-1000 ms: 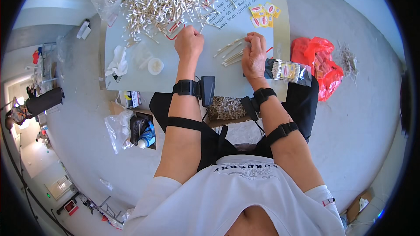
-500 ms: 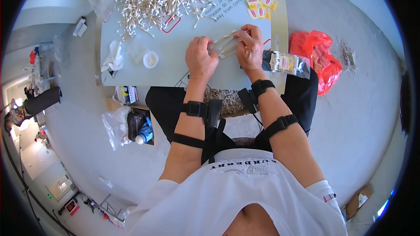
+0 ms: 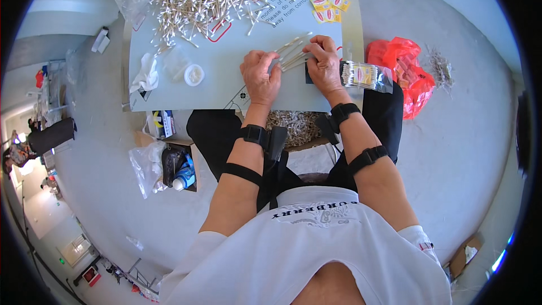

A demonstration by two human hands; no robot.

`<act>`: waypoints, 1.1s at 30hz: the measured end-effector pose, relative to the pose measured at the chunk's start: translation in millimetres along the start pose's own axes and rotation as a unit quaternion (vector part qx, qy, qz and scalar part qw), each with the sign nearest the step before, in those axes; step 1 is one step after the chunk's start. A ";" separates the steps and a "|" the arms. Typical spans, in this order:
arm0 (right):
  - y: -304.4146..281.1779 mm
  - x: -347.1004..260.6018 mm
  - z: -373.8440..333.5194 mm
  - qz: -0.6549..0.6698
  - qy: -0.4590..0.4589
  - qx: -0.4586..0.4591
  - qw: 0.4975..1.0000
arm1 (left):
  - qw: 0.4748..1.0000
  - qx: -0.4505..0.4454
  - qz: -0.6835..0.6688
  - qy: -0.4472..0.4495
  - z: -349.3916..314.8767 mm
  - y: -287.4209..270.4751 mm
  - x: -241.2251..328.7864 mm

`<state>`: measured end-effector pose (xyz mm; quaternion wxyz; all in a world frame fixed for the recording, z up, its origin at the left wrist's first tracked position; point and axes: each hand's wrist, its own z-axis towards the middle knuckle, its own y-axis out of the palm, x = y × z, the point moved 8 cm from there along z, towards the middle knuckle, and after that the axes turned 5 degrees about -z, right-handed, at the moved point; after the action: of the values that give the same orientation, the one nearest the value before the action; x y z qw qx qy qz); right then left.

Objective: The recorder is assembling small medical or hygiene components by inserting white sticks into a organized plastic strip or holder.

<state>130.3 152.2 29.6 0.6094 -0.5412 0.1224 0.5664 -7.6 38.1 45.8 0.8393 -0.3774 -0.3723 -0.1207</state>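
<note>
Cotton swabs [image 3: 293, 62] | few, slanting | between left fingers [image 3: 269, 58] and right fingers [image 3: 316, 51]

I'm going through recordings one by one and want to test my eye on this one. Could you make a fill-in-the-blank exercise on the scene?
1. A few cotton swabs show between the right hand and the ____ hand.
2. The large plastic bag beyond the right edge of the table is ____ in colour.
3. The small printed cards are mostly ____.
4. The large loose heap of swabs lies toward the ____ end, not the near one.

Missing words: left; red; yellow; far.
</note>
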 end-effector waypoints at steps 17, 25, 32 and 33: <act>-2.8 -7.1 2.1 -0.029 -0.013 0.006 0.999 | 0.998 -0.028 0.059 0.004 2.9 7.3 0.1; 0.7 -12.7 2.8 -0.033 -0.011 -0.032 0.999 | 0.992 -0.074 0.100 0.022 1.6 13.2 6.3; -0.4 -6.9 4.1 -0.012 0.010 0.006 1.000 | 0.998 -0.026 0.047 -0.033 3.9 10.1 -12.6; -0.6 0.2 6.5 -0.013 0.056 0.016 0.998 | 0.998 -0.026 0.046 -0.032 5.2 11.8 -10.8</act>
<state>127.9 157.6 32.3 0.6178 -0.5637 0.1585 0.5248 -12.2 49.1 33.9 0.8215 -0.4199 -0.3775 -0.0798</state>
